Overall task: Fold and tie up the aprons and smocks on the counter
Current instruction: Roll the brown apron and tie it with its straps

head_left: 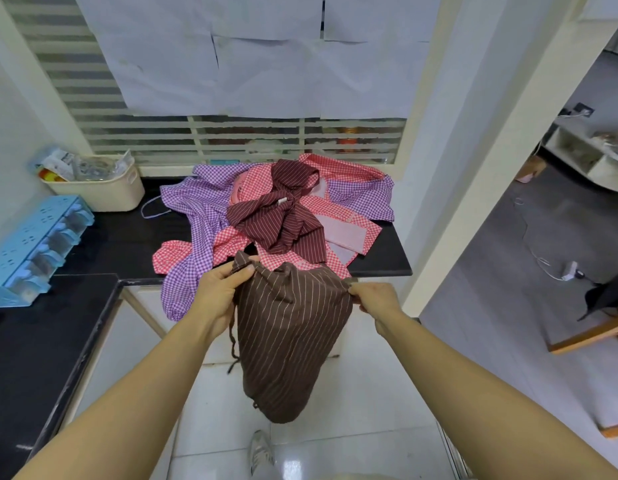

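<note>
A brown pinstriped apron (286, 341) hangs in front of the counter edge, held up by both hands. My left hand (219, 289) pinches its upper left corner, and my right hand (375, 299) pinches its upper right edge. A brown tie string (233, 344) dangles down the apron's left side. Behind it, a heap lies on the black counter (127, 237): a maroon striped apron (283, 216) on top, a red checked smock (338, 220) and a purple checked smock (193, 209) under it, the purple one spilling over the front edge.
A cream basket (103, 188) with packets stands at the counter's back left. A blue drawer organiser (33, 244) sits on the left counter arm. Slatted window behind the heap. White tiled floor below, my shoe (260, 452) visible. A doorway opens to the right.
</note>
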Action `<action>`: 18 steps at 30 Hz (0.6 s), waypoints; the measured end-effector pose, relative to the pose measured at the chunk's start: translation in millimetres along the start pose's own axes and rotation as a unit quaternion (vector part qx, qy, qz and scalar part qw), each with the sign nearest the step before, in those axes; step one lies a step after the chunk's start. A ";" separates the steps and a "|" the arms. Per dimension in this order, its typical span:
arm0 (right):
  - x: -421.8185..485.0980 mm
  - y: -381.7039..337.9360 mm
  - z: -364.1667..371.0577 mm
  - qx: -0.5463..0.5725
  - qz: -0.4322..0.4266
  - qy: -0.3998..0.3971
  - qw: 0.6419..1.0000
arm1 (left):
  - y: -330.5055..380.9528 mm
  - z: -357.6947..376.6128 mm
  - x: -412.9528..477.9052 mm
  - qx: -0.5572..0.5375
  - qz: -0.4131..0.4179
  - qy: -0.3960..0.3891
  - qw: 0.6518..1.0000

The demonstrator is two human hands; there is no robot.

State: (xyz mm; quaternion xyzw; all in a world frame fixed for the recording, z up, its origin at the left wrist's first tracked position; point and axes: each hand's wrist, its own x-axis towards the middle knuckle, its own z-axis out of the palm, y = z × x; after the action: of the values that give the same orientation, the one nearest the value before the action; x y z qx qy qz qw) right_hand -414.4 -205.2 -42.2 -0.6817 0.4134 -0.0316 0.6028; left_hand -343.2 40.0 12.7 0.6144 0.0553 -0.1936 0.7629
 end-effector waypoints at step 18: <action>-4.3 -9.0 -7.7 -0.048 -0.091 -0.037 0.994 | -10.6 -26.0 -10.7 0.051 -0.048 -0.007 0.998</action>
State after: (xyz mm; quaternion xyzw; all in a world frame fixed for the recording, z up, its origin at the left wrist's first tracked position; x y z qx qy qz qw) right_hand -416.7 -209.4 -30.6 -0.7455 0.3277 -0.0411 0.5790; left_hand -352.9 65.6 0.2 0.6478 0.0695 -0.2365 0.7208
